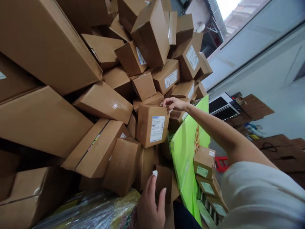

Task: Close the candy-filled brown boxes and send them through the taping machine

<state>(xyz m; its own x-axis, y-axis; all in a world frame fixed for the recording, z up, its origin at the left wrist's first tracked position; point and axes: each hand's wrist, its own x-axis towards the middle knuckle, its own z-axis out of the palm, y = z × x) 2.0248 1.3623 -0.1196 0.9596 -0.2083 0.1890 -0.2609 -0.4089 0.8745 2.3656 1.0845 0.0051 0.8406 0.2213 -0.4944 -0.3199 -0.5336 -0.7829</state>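
Note:
My right hand (175,104) reaches in from the right, its fingers curled over the upper right corner of a small brown cardboard box (145,125). A white shipping label with a blue strip faces me on that box. Other cartons press around it in a heap. Low in the view, my left hand (151,203) has its fingers and thumb apart and holds nothing. It is nearest to a dark-shaded carton (164,183) and to clear plastic wrap (102,211) at its left.
Large cartons (47,41) are piled on the left, others at the top. A bright green panel (188,140) stands right of the heap, with small labelled boxes (204,162) stacked beside it. Farther right are a black-and-white machine (225,106) and flattened cardboard (258,108).

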